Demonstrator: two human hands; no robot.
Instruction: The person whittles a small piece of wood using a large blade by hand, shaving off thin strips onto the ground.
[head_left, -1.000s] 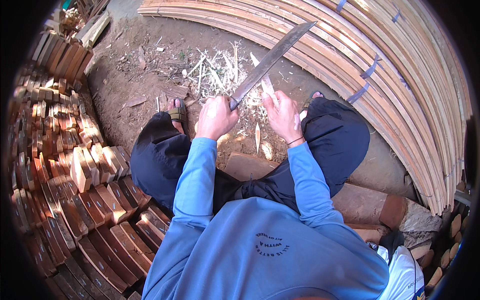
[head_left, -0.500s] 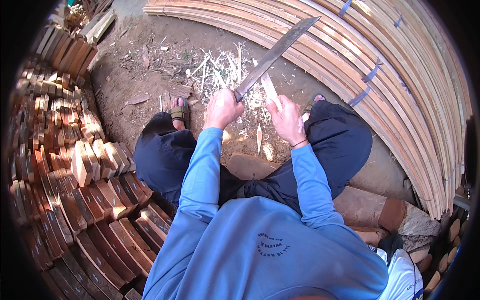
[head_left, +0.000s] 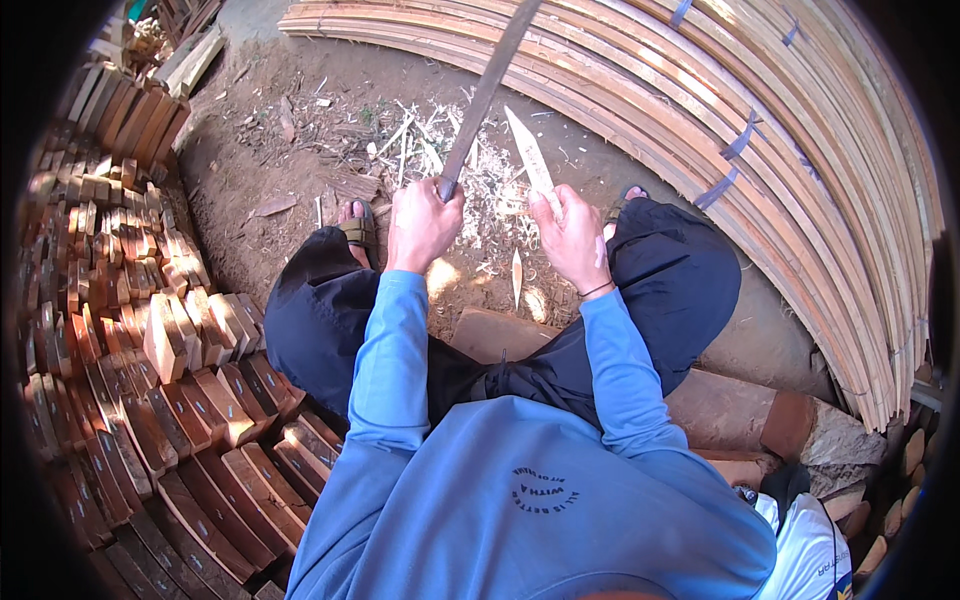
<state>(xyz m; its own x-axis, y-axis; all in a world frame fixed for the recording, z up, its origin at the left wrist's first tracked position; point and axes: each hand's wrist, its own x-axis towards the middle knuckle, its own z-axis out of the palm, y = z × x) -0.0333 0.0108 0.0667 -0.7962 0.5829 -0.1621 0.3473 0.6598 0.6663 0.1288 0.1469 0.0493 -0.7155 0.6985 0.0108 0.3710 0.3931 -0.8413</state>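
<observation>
The left hand (head_left: 424, 228) grips a long knife (head_left: 485, 105) by its handle, while the right hand (head_left: 575, 238) holds a pale wooden stake (head_left: 530, 155) (its pointed end aimed away from the body), knife and stake apart above the shavings (head_left: 487, 193) on the ground (head_left: 240, 150).

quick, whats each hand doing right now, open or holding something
Left hand: closed, holding a machete.
Right hand: closed, holding a pointed, pale wooden stake.
</observation>
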